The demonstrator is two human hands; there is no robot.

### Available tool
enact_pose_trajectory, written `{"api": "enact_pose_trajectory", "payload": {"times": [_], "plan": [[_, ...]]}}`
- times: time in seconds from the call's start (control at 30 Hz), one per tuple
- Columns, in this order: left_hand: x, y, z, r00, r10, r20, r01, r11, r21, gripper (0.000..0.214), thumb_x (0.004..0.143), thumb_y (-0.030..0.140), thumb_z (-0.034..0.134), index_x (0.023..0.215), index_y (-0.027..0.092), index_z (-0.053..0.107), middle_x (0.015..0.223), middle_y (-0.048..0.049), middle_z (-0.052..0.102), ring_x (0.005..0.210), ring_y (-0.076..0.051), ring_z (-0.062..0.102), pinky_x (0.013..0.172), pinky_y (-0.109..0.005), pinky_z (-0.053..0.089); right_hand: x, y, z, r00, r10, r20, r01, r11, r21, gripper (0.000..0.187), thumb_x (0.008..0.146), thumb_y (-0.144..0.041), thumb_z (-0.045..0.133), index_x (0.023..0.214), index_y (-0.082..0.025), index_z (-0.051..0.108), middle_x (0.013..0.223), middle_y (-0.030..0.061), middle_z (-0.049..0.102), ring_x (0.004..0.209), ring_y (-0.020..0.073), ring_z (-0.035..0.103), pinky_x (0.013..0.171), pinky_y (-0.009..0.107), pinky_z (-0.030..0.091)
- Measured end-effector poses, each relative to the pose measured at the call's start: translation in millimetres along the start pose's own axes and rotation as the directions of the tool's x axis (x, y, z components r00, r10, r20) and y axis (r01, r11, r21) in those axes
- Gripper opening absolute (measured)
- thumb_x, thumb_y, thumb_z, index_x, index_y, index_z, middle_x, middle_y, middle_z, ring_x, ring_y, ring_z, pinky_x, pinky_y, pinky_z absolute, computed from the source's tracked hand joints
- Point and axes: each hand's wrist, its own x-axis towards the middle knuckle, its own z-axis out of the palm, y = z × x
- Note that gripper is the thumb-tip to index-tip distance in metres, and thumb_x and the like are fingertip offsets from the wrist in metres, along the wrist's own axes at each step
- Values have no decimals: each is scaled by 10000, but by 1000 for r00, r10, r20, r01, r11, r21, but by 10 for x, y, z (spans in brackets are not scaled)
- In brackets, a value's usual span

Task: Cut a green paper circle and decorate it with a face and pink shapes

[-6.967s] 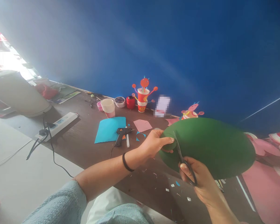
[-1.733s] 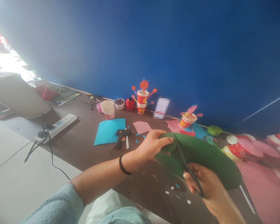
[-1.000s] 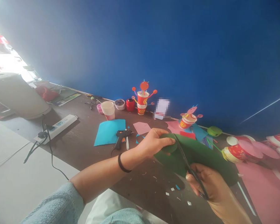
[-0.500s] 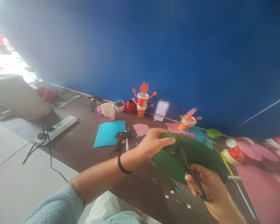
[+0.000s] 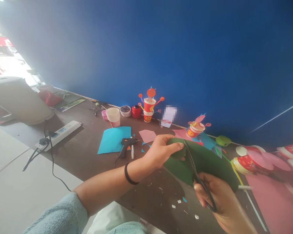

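Note:
A sheet of dark green paper (image 5: 210, 162) hangs above the brown table (image 5: 88, 156), curved and held at its left edge. My left hand (image 5: 161, 150) pinches that edge, thumb on top of a rounded tab. My right hand (image 5: 215, 195) grips black scissors (image 5: 197, 177), whose blades run up into the green sheet just right of my left thumb. A black band circles my left wrist.
A black glue gun (image 5: 126, 143) lies beside a blue sheet (image 5: 113, 139) and a pink piece (image 5: 147, 136). Decorated red cups (image 5: 149, 109), stacked plain cups (image 5: 113, 116) and a power strip (image 5: 61, 130) stand further back. Paper scraps (image 5: 183, 203) litter the near edge. Red cups (image 5: 249, 161) lie right.
The green sheet has tilted down and flattened since seven seconds ago, uncovering the cups behind it. Both hands stay on it; the scissors have crept slightly further along the cut.

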Motion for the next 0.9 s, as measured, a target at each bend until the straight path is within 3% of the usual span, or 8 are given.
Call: {"api": "enact_pose_trajectory", "payload": {"times": [0.3,0.5,0.77,0.9], "plan": [[-24,120,4,999,-5,32,0,989,147,211,724,308,655,691,107,597,577,-39,628,497,-127,584,484,-217,465,-4,-49,-30,999,35,8,-34,999,-42,472,549,-631,660,511,-210,451,388,-41,410,388,85,352,402,219,298],[-33,197,28,998,-51,26,47,988,148,185,699,284,660,676,109,607,584,-37,636,510,-130,604,489,-210,481,-5,19,-73,997,81,-5,-81,997,-20,402,570,-540,683,529,-192,488,384,-61,390,389,67,318,420,213,238],[-39,243,12,996,-75,48,66,983,174,212,692,313,671,690,107,621,600,-55,653,521,-145,618,507,-231,499,-8,95,-137,995,97,10,-97,995,-21,451,553,-586,698,538,-200,467,380,-67,392,368,67,333,402,214,238],[-39,254,-21,994,-79,71,62,974,218,183,703,289,661,676,112,624,602,-52,654,532,-143,620,508,-222,489,-5,66,-178,991,130,23,-131,991,24,452,539,-581,692,547,-201,447,438,-49,468,352,55,338,379,211,248]]}}
